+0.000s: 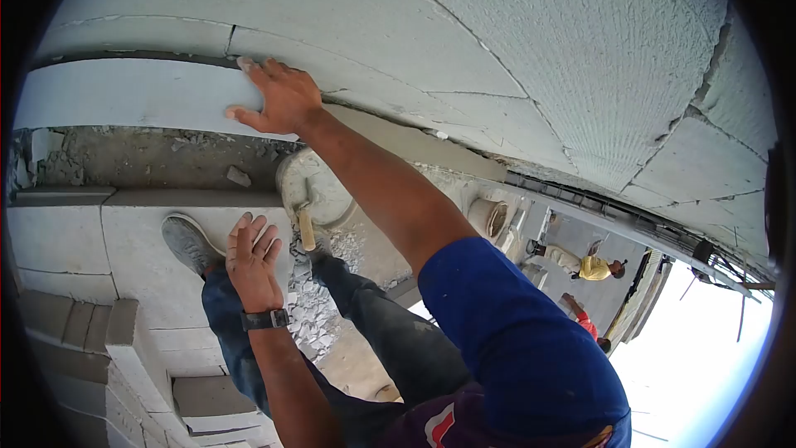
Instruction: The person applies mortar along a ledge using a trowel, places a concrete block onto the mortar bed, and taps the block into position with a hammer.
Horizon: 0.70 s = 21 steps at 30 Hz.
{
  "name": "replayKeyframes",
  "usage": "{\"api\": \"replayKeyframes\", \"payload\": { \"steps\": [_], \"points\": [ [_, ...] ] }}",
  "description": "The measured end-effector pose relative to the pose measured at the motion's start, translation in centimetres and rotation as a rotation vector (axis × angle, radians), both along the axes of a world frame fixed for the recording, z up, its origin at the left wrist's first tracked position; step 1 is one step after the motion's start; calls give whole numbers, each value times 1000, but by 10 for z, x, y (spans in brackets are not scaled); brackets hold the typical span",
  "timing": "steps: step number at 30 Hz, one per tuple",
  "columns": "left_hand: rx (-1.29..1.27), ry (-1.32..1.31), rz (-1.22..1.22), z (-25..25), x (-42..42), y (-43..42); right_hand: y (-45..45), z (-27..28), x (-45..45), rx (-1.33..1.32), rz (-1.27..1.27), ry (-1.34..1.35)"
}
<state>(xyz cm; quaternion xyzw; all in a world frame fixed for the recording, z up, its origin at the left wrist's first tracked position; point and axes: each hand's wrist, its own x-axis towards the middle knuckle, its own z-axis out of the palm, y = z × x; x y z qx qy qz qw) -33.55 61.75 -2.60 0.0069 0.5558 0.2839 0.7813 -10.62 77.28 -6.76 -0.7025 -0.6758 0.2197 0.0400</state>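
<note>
While the right hand [282,99] touches the block [137,95], a gap [157,158] edges it.

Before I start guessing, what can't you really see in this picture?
All in the head view:
- Block: the part under the right hand is covered; its left end is lost at the dark rim.
- Tub: partly behind the right forearm.
- Left elbow: cut off by the bottom edge.
- Watch: too small to read.
- Person in yellow: too small to make out the fingers.
</note>
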Motion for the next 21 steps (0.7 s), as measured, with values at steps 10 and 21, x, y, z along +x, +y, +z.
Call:
{"api": "replayKeyframes", "payload": {
  "steps": [10,21],
  "points": [
    [-1,30,-67,-10,5,-21,-3,-16,4,49,-75,40],
    [20,44,-78,-2,23,-29,-16,-25,-10,233,-226,-4]
  ]
}}
